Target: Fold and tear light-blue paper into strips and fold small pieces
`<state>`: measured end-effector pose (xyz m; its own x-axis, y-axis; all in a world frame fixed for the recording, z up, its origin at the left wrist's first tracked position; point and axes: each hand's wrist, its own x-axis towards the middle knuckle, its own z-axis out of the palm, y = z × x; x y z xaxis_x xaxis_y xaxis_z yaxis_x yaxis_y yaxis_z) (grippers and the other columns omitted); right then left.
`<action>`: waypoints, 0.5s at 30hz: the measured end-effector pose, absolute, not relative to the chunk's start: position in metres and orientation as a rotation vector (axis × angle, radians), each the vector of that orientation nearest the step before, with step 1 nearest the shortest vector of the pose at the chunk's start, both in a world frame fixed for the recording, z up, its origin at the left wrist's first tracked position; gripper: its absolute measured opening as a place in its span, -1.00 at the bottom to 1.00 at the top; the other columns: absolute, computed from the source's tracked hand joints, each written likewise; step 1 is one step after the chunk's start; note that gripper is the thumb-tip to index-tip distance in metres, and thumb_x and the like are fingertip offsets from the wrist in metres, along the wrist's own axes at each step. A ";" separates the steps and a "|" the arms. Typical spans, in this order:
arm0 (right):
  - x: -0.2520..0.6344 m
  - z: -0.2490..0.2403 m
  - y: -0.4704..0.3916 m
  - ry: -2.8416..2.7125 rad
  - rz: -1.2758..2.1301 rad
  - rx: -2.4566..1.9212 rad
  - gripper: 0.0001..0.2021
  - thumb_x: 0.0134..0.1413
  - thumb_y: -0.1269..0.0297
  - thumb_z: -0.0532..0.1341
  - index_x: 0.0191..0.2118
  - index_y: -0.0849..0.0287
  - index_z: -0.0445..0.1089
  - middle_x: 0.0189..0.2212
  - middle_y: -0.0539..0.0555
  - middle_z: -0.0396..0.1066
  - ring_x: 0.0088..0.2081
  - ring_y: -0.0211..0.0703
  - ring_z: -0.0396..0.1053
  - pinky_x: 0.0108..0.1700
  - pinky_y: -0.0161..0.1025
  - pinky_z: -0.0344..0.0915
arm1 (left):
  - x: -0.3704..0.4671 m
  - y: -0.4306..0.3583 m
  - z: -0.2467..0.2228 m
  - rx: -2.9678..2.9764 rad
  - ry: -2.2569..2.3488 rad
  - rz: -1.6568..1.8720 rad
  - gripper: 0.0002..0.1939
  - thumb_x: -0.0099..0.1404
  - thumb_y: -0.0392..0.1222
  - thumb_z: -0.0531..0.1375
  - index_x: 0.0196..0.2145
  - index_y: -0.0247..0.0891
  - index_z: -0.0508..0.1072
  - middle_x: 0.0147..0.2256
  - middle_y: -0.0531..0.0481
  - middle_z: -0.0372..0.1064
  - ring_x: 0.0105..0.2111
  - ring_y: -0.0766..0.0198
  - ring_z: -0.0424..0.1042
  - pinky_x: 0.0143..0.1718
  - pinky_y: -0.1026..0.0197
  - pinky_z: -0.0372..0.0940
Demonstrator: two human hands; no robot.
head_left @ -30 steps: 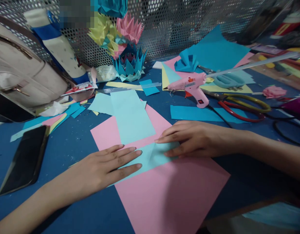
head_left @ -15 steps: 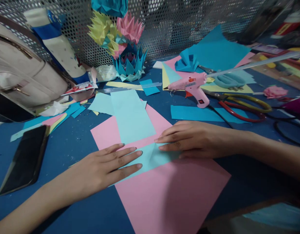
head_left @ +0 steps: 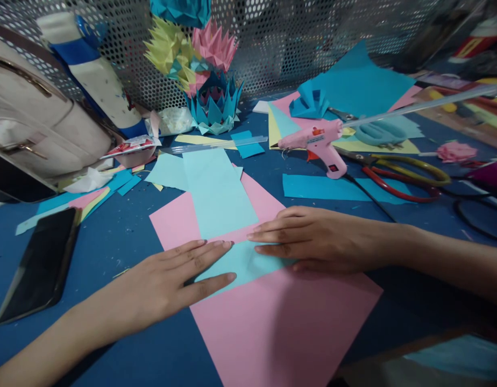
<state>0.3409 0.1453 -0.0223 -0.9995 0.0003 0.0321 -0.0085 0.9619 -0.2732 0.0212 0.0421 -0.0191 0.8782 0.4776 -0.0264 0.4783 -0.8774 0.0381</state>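
A light blue paper strip (head_left: 242, 263) lies crosswise over a large pink paper sheet (head_left: 305, 322). My left hand (head_left: 176, 277) rests flat on the strip's left end, fingers stretched out. On the right end lies my right hand (head_left: 313, 239), its fingers extended and touching the strip's upper edge; the palm hides that end. Just beyond the hands, a second light blue paper piece (head_left: 220, 193) covers part of the pink sheet. Neither hand grasps anything.
A pink glue gun (head_left: 319, 142) stands beyond my right hand, near red-and-yellow-handled scissors (head_left: 402, 174) and a blue paper strip (head_left: 313, 187). To the left are a phone (head_left: 38, 263), a bag (head_left: 42, 118) and a bottle (head_left: 91, 75). Folded paper flowers (head_left: 214, 102) stand at the back.
My right hand has shifted slightly left and toward me along the strip. The left hand's middle fingers have drawn together and moved slightly up to the strip's upper edge.
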 end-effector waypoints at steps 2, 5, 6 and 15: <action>0.341 -0.022 0.145 -3.082 0.413 0.006 -0.50 0.34 0.20 -0.01 0.32 0.24 0.07 0.29 0.22 0.10 0.34 -0.11 -0.03 0.29 -0.08 0.02 | 0.021 0.042 -0.018 3.001 0.749 -0.034 -0.39 0.41 -0.49 -0.08 0.35 -0.13 -0.02 0.37 -0.19 -0.22 0.33 0.09 -0.07 0.25 0.05 0.09; 0.341 -0.022 0.145 -3.077 0.405 0.002 -0.50 0.34 0.21 0.00 0.33 0.22 0.06 0.28 0.21 0.13 0.33 -0.11 -0.01 0.28 -0.07 0.05 | 0.022 0.044 -0.018 2.995 0.736 -0.066 -0.37 0.40 -0.51 -0.08 0.35 -0.15 -0.03 0.37 -0.20 -0.22 0.34 0.09 -0.09 0.28 0.03 0.05; 0.342 -0.022 0.145 -3.076 0.410 0.000 -0.50 0.34 0.21 0.00 0.33 0.22 0.06 0.27 0.21 0.13 0.33 -0.11 -0.01 0.28 -0.07 0.05 | 0.022 0.044 -0.018 2.996 0.730 -0.078 -0.36 0.39 -0.52 -0.08 0.35 -0.15 -0.04 0.37 -0.20 -0.23 0.34 0.09 -0.10 0.28 0.02 0.04; 0.341 -0.021 0.145 -3.068 0.441 -0.002 -0.48 0.32 0.22 0.01 0.34 0.21 0.04 0.30 0.15 0.09 0.34 -0.13 -0.02 0.30 -0.11 0.03 | 0.022 0.047 -0.015 2.959 0.715 -0.120 -0.32 0.38 -0.52 -0.07 0.36 -0.11 -0.09 0.38 -0.12 -0.25 0.35 0.12 -0.12 0.32 -0.07 -0.08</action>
